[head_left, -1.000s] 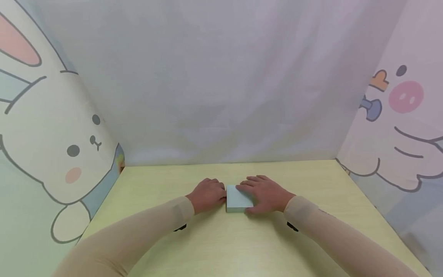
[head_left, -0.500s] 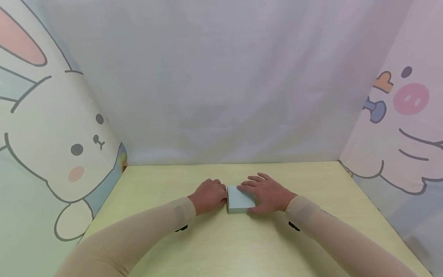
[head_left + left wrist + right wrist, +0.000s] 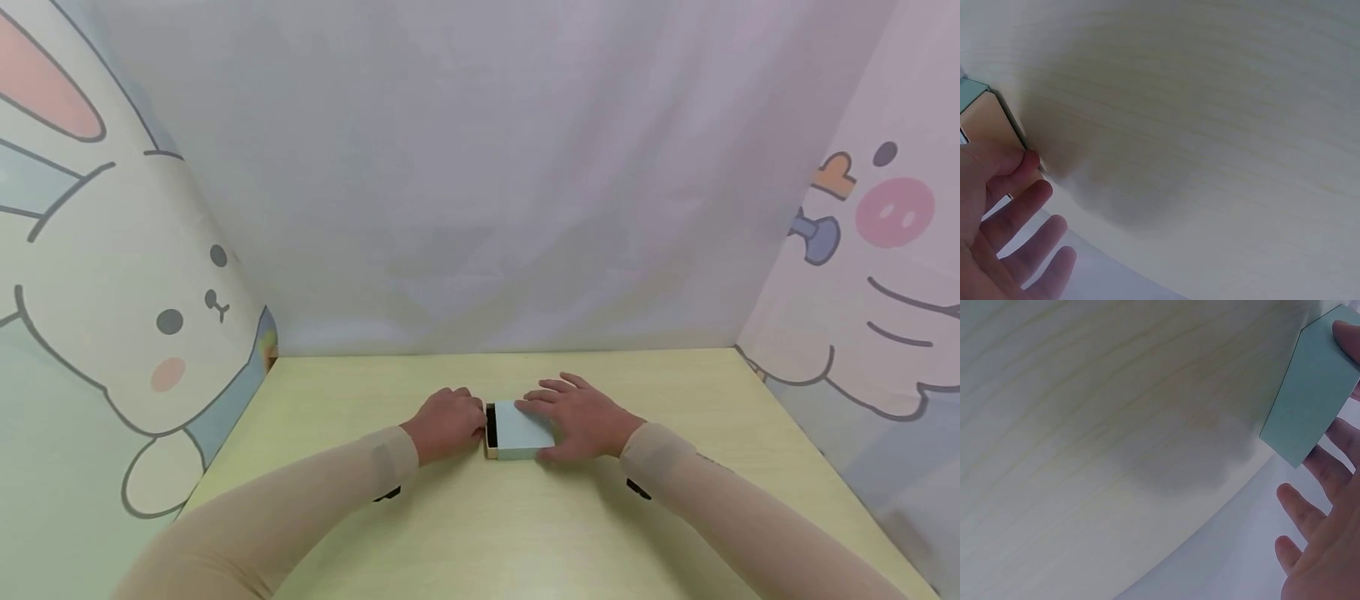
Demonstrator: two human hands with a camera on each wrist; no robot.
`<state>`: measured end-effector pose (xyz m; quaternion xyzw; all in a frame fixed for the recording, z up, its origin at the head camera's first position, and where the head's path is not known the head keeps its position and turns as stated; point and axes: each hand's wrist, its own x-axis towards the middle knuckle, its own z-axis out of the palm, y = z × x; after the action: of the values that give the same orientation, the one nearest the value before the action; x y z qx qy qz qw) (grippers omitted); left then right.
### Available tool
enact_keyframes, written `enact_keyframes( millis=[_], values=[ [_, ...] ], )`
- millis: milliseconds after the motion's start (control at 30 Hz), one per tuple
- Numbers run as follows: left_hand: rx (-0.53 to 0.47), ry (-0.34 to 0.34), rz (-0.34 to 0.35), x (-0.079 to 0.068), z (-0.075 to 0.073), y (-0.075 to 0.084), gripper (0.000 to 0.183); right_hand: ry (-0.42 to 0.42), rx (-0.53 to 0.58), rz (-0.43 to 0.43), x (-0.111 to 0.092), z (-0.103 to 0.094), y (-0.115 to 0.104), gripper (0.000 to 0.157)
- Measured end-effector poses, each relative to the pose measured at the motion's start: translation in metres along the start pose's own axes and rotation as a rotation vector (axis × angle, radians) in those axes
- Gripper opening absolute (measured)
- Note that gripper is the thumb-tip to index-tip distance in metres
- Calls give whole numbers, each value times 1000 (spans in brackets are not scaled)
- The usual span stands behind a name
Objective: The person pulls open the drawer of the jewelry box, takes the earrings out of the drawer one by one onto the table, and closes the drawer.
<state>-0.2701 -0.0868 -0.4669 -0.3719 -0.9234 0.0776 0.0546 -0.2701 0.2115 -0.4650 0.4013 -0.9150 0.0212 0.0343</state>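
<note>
A flat, light blue-green box sits on the table. Its outer sleeve is under my right hand, the thumb at the near edge and the fingers across the top toward the far edge. From the sleeve's left side a strip of inner tray sticks out, tan outside with a black inside. My left hand is at that end; in the left wrist view its thumb and index finger pinch at the tan end face, other fingers spread. What exactly lies between them is hidden. The right wrist view shows the sleeve's end between thumb and fingers.
The pale wood-grain table reaches back to a white cloth backdrop. Cartoon-printed side panels stand at left, with a rabbit, and at right, with a pink-cheeked figure.
The tray has come out a little to the left from the sleeve, showing its black inside. My left hand has shifted slightly left with it, while the right hand stays on the sleeve.
</note>
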Motion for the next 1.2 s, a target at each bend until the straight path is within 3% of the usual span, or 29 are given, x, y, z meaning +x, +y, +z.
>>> enact_keyframes(
  millis=[600,1200],
  values=[
    [-12,-41,-46,-9,-6,-3,10,-21,8,30,0,-2,-1,81],
    [-33,19,-51,-22,0,-13,10,-21,20,37,1,1,-1,81]
  ],
)
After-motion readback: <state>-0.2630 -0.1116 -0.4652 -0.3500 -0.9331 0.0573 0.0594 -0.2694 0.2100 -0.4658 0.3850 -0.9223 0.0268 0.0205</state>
